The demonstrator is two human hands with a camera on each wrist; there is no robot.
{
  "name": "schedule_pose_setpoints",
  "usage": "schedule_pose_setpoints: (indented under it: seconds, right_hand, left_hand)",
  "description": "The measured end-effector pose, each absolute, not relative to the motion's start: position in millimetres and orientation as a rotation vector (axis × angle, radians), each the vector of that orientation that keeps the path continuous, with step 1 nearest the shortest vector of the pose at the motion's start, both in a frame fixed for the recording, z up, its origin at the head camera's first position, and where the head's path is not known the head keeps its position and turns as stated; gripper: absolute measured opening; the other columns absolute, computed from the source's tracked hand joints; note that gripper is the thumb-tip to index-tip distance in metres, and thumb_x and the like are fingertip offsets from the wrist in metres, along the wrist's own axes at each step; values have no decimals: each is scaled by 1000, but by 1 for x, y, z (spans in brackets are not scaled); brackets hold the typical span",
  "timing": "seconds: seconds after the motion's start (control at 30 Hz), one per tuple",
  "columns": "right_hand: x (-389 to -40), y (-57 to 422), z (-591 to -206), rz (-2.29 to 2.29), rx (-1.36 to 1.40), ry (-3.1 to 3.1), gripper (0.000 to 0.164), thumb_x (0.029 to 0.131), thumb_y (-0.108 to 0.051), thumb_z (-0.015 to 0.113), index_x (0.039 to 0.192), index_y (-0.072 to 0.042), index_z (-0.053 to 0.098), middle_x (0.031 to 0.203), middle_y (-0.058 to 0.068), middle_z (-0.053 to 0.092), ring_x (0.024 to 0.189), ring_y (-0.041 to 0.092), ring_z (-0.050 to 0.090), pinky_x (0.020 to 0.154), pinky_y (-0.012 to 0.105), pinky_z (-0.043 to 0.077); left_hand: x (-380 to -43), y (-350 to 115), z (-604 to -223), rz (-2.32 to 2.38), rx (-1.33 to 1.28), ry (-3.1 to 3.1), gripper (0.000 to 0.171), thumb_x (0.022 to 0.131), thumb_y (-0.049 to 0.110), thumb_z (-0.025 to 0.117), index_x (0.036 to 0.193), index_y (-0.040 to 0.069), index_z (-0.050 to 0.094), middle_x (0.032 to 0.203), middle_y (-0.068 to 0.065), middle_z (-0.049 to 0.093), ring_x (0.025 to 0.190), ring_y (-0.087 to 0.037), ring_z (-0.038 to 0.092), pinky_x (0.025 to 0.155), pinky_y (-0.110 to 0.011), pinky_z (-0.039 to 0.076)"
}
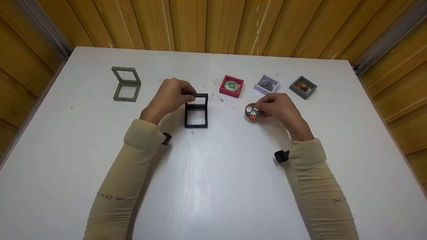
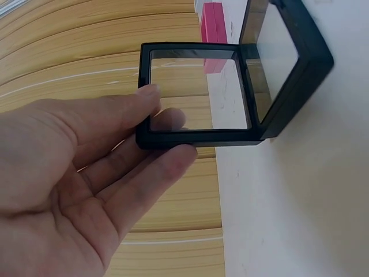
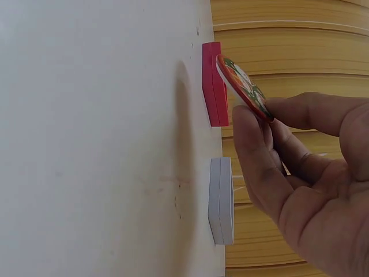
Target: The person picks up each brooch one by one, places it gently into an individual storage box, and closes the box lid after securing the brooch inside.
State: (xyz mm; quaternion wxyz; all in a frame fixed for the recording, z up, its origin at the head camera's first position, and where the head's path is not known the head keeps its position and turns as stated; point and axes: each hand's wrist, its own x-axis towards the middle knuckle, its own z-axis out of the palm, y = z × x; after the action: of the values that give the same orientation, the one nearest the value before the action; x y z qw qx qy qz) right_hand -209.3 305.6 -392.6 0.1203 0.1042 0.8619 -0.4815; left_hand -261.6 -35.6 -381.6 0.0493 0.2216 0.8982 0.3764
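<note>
A black hinged display frame (image 1: 196, 126) with clear film windows stands unfolded on the white table, one half flat and the other raised. My left hand (image 1: 173, 95) pinches the raised half at its corner, thumb on one face and fingers on the other, as the left wrist view shows. To the right, my right hand (image 1: 278, 106) holds a round flat badge (image 1: 252, 111) by its edge between thumb and fingers, above the table. Its printed face has red, white and green figures. In the right wrist view the badge (image 3: 245, 86) is tilted, its pale back towards the table.
Behind the hands stand a red case (image 1: 231, 86) with a green disc, a white case (image 1: 267, 84) and a dark grey case (image 1: 303, 87), each holding a small item. An olive frame (image 1: 127, 84) stands unfolded at the left. A wooden slat wall (image 1: 220, 26) borders the table's back.
</note>
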Motion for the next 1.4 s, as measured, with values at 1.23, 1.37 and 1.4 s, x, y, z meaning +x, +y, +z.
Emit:
schedule_pose_setpoints:
  seconds: [1.23, 1.37, 1.4]
  right_hand:
    - [-223, 260, -404, -1455, 292, 2454, 21, 103, -17, 69, 117, -1, 74, 124, 14, 69, 105, 22, 64, 88, 29, 57]
    - [-223, 257, -402, -1465, 281, 2446, 21, 103, -17, 69, 117, -1, 73, 121, 13, 69, 103, 21, 64, 87, 30, 56]
    - [-223, 256, -402, -1468, 281, 2444, 21, 103, -17, 69, 117, -1, 73, 121, 13, 69, 103, 21, 64, 87, 30, 56]
  left_hand:
    - [-258, 17, -383, 1136, 659, 2720, 16, 101, 7, 74, 115, 4, 81, 107, -9, 77, 92, -21, 64, 86, -32, 58]
    - [-259, 21, -383, 1141, 673, 2713, 17, 100, 7, 75, 116, 3, 81, 107, -10, 77, 92, -21, 64, 87, -32, 57]
    - [-259, 22, -383, 1138, 676, 2713, 17, 100, 7, 75, 116, 3, 81, 107, -10, 77, 92, -20, 64, 87, -32, 57]
